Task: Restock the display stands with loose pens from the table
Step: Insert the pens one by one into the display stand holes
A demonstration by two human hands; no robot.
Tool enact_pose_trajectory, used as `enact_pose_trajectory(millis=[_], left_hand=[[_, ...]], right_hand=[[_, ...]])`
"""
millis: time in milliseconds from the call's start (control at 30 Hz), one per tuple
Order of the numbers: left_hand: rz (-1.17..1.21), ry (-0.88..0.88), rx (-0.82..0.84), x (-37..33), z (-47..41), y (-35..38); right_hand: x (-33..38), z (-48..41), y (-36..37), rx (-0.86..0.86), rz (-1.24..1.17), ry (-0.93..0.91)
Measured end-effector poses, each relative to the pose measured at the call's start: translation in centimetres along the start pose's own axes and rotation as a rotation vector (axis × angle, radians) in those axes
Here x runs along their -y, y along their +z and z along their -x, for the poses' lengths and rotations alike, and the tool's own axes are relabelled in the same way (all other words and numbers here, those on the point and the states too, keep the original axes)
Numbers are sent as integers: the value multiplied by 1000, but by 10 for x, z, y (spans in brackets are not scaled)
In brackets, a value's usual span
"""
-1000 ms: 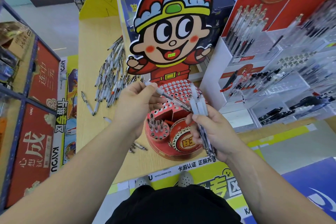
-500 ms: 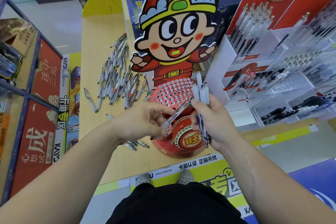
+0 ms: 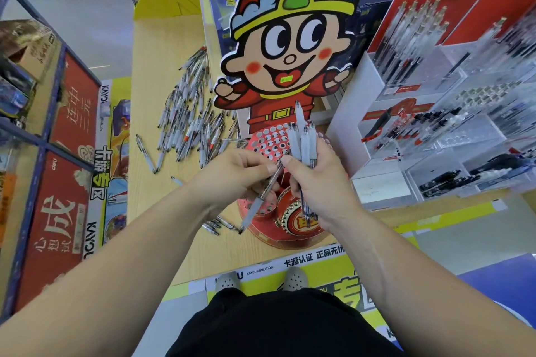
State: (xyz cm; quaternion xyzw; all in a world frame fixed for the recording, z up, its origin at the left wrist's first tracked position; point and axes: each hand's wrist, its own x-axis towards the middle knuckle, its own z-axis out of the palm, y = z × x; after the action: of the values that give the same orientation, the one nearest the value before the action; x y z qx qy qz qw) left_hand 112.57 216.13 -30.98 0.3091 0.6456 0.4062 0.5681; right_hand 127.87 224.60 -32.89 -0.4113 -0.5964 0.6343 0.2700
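**Person feeding one pen toward a red display stand**

The left hand (image 3: pixel 232 174) is pinching a single pen (image 3: pixel 261 200) at its upper end, tip slanting down over the lower tier of the red display stand (image 3: pixel 269 142). The right hand (image 3: pixel 316 182), touching the left, is clenching a bundle of pens (image 3: pixel 303 139) upright. The stand is sitting at the near edge of the table (image 3: pixel 162 46). A heap of loose pens (image 3: pixel 188 122) is lying further back. Held so slanted, the pen could miss its hole, and the fanned bundle could slip and scatter.
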Motion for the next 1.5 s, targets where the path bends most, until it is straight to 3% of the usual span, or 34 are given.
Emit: enact_pose_trajectory(millis=[200, 500, 667, 1000, 1233, 1500], left_hand=[[-200, 44, 4, 5, 4, -18], [-6, 172, -439, 34, 18, -29], [-64, 247, -624, 60, 19, -13], [-161, 267, -717, 80, 20, 3], [-176, 269, -693, 88, 21, 12], [-404, 380, -645, 91, 21, 12]], right_hand=[[-3, 2, -4, 86, 38, 1], [-19, 2, -29, 8, -45, 109], [-29, 3, -36, -25, -38, 107], [-35, 7, -40, -15, -41, 123], [-35, 10, -44, -50, -62, 149], [-33, 12, -43, -51, -67, 151]])
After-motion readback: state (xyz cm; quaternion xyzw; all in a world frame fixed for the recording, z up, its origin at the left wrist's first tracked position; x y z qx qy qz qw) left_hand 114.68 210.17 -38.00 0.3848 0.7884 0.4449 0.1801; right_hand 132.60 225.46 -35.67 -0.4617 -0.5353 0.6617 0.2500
